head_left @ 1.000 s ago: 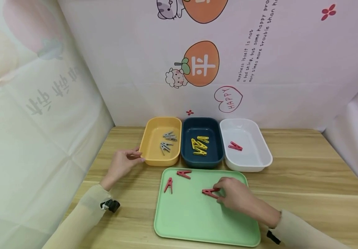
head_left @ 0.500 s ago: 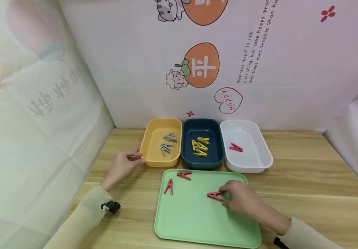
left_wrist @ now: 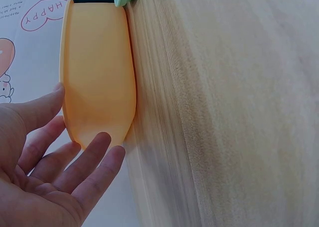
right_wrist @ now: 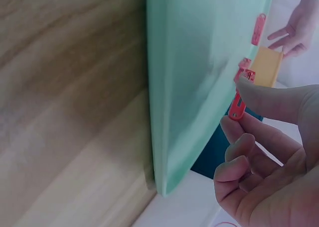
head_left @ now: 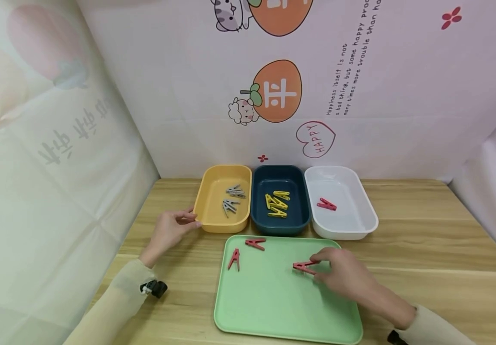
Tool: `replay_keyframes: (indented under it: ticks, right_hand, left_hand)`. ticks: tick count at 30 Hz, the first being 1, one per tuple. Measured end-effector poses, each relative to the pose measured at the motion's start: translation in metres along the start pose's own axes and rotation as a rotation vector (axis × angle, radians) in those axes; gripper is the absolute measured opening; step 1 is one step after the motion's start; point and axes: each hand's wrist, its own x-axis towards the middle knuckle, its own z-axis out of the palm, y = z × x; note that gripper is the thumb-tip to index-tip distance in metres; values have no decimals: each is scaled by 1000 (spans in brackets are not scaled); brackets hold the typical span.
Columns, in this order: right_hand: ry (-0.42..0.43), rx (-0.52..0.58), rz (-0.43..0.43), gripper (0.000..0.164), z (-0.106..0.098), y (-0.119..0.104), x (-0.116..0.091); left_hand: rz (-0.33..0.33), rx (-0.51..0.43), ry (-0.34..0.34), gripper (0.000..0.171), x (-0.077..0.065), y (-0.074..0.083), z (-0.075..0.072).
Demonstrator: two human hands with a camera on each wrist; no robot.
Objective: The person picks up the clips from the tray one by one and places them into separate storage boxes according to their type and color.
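My right hand pinches a red clothespin by its handle ends, between thumb and index finger, over the green tray. In the right wrist view the held clothespin shows between the fingertips, its other fingers curled. Two more red clothespins lie on the tray: one near its back edge, one at the left. My left hand touches the front left corner of the yellow bin. The left wrist view shows thumb and loosely spread fingers against that bin's outside.
Behind the tray stand three bins side by side. The yellow one holds several grey clothespins, the dark blue bin several yellow clothespins. A single red clothespin lies in the white bin. A printed cloth hangs behind.
My right hand has drawn the pinched clothespin to the right across the tray. My left hand stays at the yellow bin, and the other clothespins lie as before.
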Motion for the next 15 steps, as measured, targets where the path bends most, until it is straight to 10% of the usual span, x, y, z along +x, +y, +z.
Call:
replay_keyframes:
  ticks: [15]
  right_hand:
    - [89, 22, -43, 29, -42, -3, 5]
  left_hand:
    - [-2, -1, 3, 26, 0, -1, 0]
